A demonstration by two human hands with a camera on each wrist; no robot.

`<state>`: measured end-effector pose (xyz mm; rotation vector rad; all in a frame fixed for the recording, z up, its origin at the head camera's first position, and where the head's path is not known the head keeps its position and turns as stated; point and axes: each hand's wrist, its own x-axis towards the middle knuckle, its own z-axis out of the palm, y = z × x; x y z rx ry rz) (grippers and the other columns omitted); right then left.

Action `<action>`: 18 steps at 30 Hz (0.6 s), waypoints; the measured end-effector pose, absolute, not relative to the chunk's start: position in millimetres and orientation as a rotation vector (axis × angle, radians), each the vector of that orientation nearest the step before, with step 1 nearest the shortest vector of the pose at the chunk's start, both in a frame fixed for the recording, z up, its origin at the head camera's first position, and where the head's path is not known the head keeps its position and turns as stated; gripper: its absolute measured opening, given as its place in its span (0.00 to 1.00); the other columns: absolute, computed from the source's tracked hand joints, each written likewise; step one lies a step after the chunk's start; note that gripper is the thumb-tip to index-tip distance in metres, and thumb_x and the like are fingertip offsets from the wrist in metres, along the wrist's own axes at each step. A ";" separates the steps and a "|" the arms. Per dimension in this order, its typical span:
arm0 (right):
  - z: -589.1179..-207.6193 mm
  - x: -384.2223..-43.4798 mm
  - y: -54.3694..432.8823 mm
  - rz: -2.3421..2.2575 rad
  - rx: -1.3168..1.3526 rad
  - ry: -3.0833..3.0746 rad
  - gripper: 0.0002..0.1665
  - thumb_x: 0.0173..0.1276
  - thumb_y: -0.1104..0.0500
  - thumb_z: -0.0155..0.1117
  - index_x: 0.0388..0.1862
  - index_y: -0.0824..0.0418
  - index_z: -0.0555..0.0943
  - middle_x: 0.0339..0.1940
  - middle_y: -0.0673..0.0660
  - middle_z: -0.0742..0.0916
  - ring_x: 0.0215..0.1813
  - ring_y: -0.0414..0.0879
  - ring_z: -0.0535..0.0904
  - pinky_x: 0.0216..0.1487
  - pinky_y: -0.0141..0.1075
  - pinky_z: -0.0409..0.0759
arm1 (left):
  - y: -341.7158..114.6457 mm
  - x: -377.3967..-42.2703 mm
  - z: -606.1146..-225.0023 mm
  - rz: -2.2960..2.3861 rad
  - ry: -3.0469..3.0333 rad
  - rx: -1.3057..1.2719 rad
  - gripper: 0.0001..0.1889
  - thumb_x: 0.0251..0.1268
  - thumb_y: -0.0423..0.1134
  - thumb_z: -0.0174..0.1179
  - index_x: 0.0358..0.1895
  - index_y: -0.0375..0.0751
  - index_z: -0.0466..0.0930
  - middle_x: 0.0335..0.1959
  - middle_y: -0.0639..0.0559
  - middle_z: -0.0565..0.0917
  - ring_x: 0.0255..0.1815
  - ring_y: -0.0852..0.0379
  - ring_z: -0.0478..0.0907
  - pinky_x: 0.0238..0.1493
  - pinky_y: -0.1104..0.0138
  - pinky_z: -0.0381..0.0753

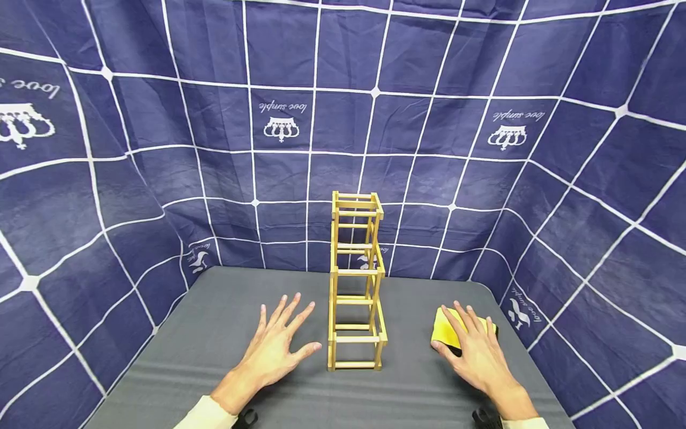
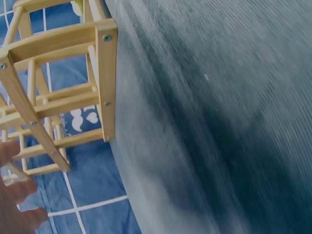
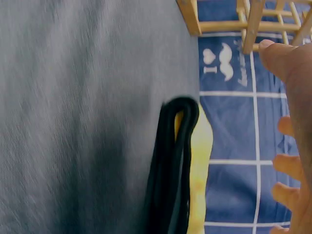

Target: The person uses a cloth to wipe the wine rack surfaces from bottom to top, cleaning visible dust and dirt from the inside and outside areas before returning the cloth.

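A light wooden tiered rack (image 1: 356, 339) stands upright on the grey surface in the middle of the head view. Left of it hovers my left hand (image 1: 272, 353), fingers spread and holding nothing; the left wrist view catches only some fingertips (image 2: 24, 190) at its edge. To the right lies a folded yellow cloth (image 1: 443, 329) with a black side, partly covered by my right hand (image 1: 476, 353). The right wrist view shows the cloth's folded black edge (image 3: 168, 165), with the right fingers (image 3: 287, 168) apart from it and nothing gripped.
Grey fabric (image 1: 214, 316) covers the work surface. A dark blue curtain (image 1: 343, 125) with white grid lines rises behind it and along both sides. Black wrist straps (image 1: 246, 418) show below the sleeves.
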<state>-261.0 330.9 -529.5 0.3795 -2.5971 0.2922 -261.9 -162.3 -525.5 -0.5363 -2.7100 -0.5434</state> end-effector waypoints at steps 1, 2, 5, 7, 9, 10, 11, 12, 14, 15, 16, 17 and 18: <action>-530.5 -262.8 333.2 0.295 0.378 -2.604 0.51 0.75 0.33 0.80 0.90 0.49 0.75 0.88 0.67 0.79 0.88 0.78 0.73 0.83 0.85 0.63 | -160.6 -261.6 -525.3 -0.557 -2.714 -0.558 0.49 0.76 0.78 0.67 0.94 0.70 0.63 0.99 0.49 0.59 1.01 0.35 0.52 0.93 0.19 0.41; -531.6 -264.7 335.6 0.295 0.377 -2.612 0.50 0.75 0.33 0.80 0.89 0.50 0.76 0.88 0.68 0.80 0.87 0.78 0.73 0.83 0.85 0.64 | -158.7 -261.3 -524.8 -0.578 -2.719 -0.581 0.48 0.78 0.77 0.66 0.95 0.70 0.63 0.99 0.50 0.59 1.01 0.36 0.51 0.93 0.19 0.41; -533.0 -269.7 343.9 0.289 0.370 -2.653 0.48 0.77 0.35 0.78 0.88 0.53 0.78 0.87 0.68 0.80 0.86 0.78 0.74 0.82 0.86 0.65 | -149.5 -262.8 -523.6 -0.626 -2.732 -0.658 0.46 0.82 0.76 0.62 0.95 0.69 0.61 1.00 0.52 0.56 1.01 0.37 0.50 0.94 0.20 0.41; -533.6 -272.8 349.6 0.288 0.364 -2.688 0.47 0.79 0.35 0.77 0.88 0.53 0.78 0.87 0.69 0.80 0.86 0.78 0.74 0.82 0.85 0.65 | -143.0 -264.6 -523.0 -0.661 -2.732 -0.713 0.44 0.84 0.75 0.61 0.95 0.69 0.61 1.00 0.53 0.56 1.01 0.38 0.50 0.94 0.21 0.42; -534.6 -275.1 355.0 0.302 0.358 -2.724 0.45 0.80 0.36 0.76 0.88 0.54 0.78 0.87 0.69 0.80 0.87 0.78 0.74 0.83 0.85 0.64 | -137.1 -266.6 -522.9 -0.687 -2.711 -0.766 0.42 0.86 0.73 0.60 0.95 0.69 0.63 1.00 0.52 0.57 1.01 0.36 0.52 0.94 0.20 0.45; -535.2 -276.2 357.6 0.313 0.356 -2.739 0.44 0.81 0.37 0.76 0.88 0.54 0.78 0.87 0.70 0.80 0.87 0.79 0.73 0.83 0.85 0.64 | -134.9 -267.4 -523.0 -0.700 -2.701 -0.787 0.41 0.86 0.72 0.61 0.94 0.69 0.64 0.99 0.51 0.58 1.00 0.36 0.53 0.93 0.20 0.46; -535.9 -277.4 360.1 0.321 0.355 -2.749 0.43 0.82 0.38 0.76 0.87 0.54 0.78 0.87 0.70 0.80 0.87 0.79 0.74 0.84 0.85 0.64 | -133.1 -268.1 -523.1 -0.715 -2.689 -0.802 0.39 0.86 0.71 0.62 0.93 0.70 0.66 0.99 0.51 0.60 1.00 0.35 0.55 0.93 0.20 0.46; -536.6 -278.1 362.4 0.330 0.355 -2.757 0.42 0.82 0.39 0.75 0.87 0.54 0.79 0.87 0.71 0.80 0.87 0.79 0.74 0.84 0.85 0.63 | -131.8 -268.7 -523.3 -0.728 -2.676 -0.813 0.38 0.87 0.69 0.62 0.93 0.69 0.68 0.98 0.50 0.61 1.00 0.35 0.56 0.93 0.20 0.47; -538.1 -279.8 366.4 0.349 0.365 -2.773 0.39 0.84 0.42 0.74 0.87 0.55 0.79 0.87 0.72 0.80 0.87 0.80 0.74 0.84 0.85 0.62 | -130.6 -269.5 -523.8 -0.743 -2.655 -0.821 0.35 0.87 0.67 0.64 0.91 0.68 0.72 0.97 0.49 0.64 0.99 0.35 0.58 0.92 0.19 0.50; -538.8 -281.0 368.1 0.353 0.374 -2.779 0.38 0.85 0.42 0.73 0.86 0.56 0.80 0.86 0.72 0.81 0.87 0.80 0.74 0.84 0.86 0.62 | -130.6 -269.6 -523.7 -0.754 -2.650 -0.820 0.35 0.87 0.65 0.65 0.90 0.67 0.74 0.97 0.48 0.65 0.98 0.35 0.59 0.92 0.19 0.51; -539.6 -282.4 369.8 0.350 0.386 -2.782 0.37 0.85 0.43 0.73 0.85 0.56 0.80 0.85 0.72 0.81 0.86 0.80 0.75 0.83 0.86 0.63 | -130.7 -269.6 -523.5 -0.764 -2.646 -0.817 0.34 0.87 0.65 0.65 0.89 0.67 0.75 0.96 0.48 0.66 0.98 0.35 0.60 0.92 0.20 0.52; -540.3 -283.5 371.3 0.342 0.401 -2.780 0.35 0.86 0.44 0.73 0.84 0.57 0.82 0.84 0.72 0.82 0.85 0.80 0.76 0.82 0.87 0.64 | -130.7 -269.7 -523.2 -0.776 -2.638 -0.819 0.33 0.86 0.64 0.66 0.88 0.66 0.76 0.96 0.48 0.67 0.98 0.35 0.61 0.92 0.20 0.54; -540.8 -284.6 372.9 0.335 0.418 -2.779 0.34 0.85 0.45 0.73 0.83 0.57 0.83 0.83 0.72 0.84 0.84 0.80 0.78 0.81 0.87 0.66 | -130.7 -269.9 -522.7 -0.784 -2.633 -0.823 0.33 0.86 0.63 0.67 0.88 0.65 0.77 0.96 0.47 0.68 0.98 0.35 0.61 0.91 0.20 0.55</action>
